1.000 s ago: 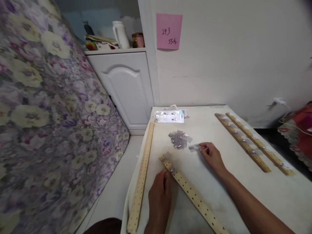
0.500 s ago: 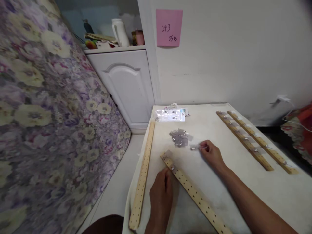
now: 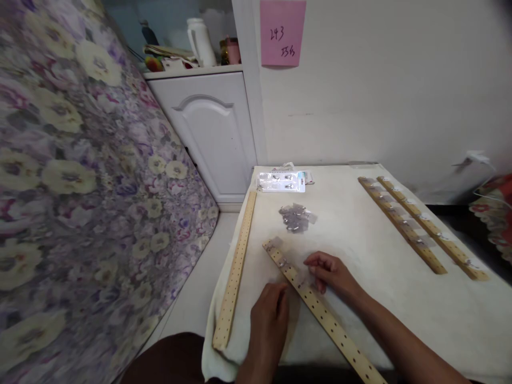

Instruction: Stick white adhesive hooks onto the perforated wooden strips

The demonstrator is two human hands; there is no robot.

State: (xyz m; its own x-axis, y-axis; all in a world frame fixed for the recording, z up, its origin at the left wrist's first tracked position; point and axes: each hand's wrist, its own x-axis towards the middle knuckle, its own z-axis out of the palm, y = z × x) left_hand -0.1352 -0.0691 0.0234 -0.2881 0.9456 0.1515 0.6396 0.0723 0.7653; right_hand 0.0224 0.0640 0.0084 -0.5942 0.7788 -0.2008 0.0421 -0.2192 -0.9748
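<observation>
A pale wooden strip (image 3: 328,322) with rows of holes lies slantwise before me. Clear hooks sit at its far end, one of them a metal hook on a clear tab (image 3: 283,263). My left hand (image 3: 270,317) is closed at the strip's left edge, its fingertips against the wood and partly hidden. Over the right edge, my right hand (image 3: 330,271) pinches another clear hook (image 3: 302,282), low at the strip's surface; whether it touches the wood I cannot tell. Farther back lies a pile of clear hooks (image 3: 296,218).
Another holed strip (image 3: 236,272) runs along the table's left edge. Two strips bearing hooks (image 3: 400,218) lie at the right. Clear packaging (image 3: 281,181) is at the back by the wall. A floral curtain (image 3: 80,213) hangs at the left.
My right hand has moved from beside the pile toward me and left, bringing a clear hook to the strip. My left hand stays by the strip's edge. The view has tilted slightly.
</observation>
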